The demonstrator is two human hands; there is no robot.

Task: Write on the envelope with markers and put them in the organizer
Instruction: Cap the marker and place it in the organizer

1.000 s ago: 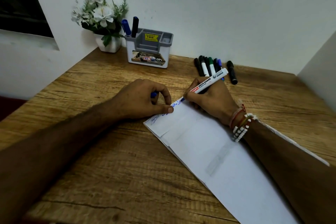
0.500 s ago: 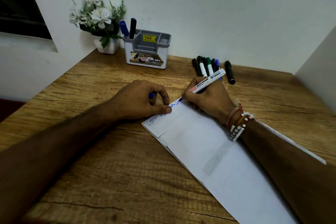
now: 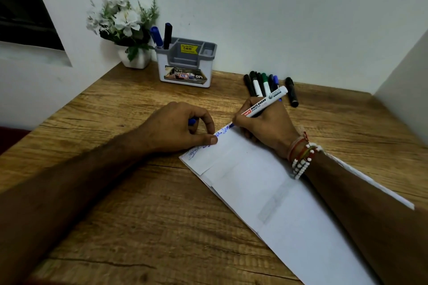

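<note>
White-board marker (image 3: 265, 103) gripped by curled fingers of right hand (image 3: 266, 127); blue tip pressed to far edge of envelope (image 3: 254, 192), just below fingertips. Blue writing seen along that edge, between left thumb and marker tip. Blue cap (image 3: 191, 121) enclosed by curled fingers of left hand (image 3: 178, 129); thumb laid on envelope edge. Loose markers (image 3: 261, 83) laid on table (image 3: 139, 192) just beyond right knuckles. Organizer (image 3: 185, 65) set well beyond left fingers, two markers (image 3: 167, 34) stood in its left compartment.

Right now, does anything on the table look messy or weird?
Only a little: a bunch of markers lies loose on the table beside the organizer, with one black marker apart from the rest. Nothing looks spilled or broken.
</note>
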